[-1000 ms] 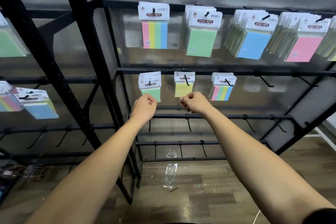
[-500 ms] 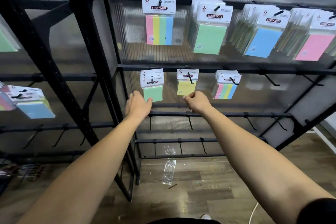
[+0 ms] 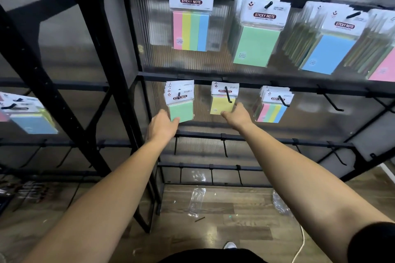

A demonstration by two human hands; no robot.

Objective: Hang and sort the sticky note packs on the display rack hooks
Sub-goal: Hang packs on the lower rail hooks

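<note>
Both arms stretched up to the middle bar of the black rack (image 3: 128, 83). Left hand (image 3: 161, 127) loose and spread, fingertips against the lower left corner of the green packs (image 3: 181, 111), not wrapped round them; the packs hang just above and right of the palm from a hook (image 3: 179, 94). Right hand (image 3: 236, 116) reaching to the bottom right corner of the yellow pack (image 3: 222, 105), thumb pointing left beneath the lower edge, fingers hidden behind the knuckles; impossible to tell whether pinching or only touching. The yellow pack hangs on its own hook (image 3: 228, 94), directly above and left of that hand. Striped packs (image 3: 272, 111) on the next hook, just right of the right hand, untouched. Larger packs along the top bar: striped (image 3: 190, 30), green (image 3: 255, 45), blue (image 3: 329, 53). Clear wrappers (image 3: 197, 200) lying on the wood floor (image 3: 235, 209) below.
</note>
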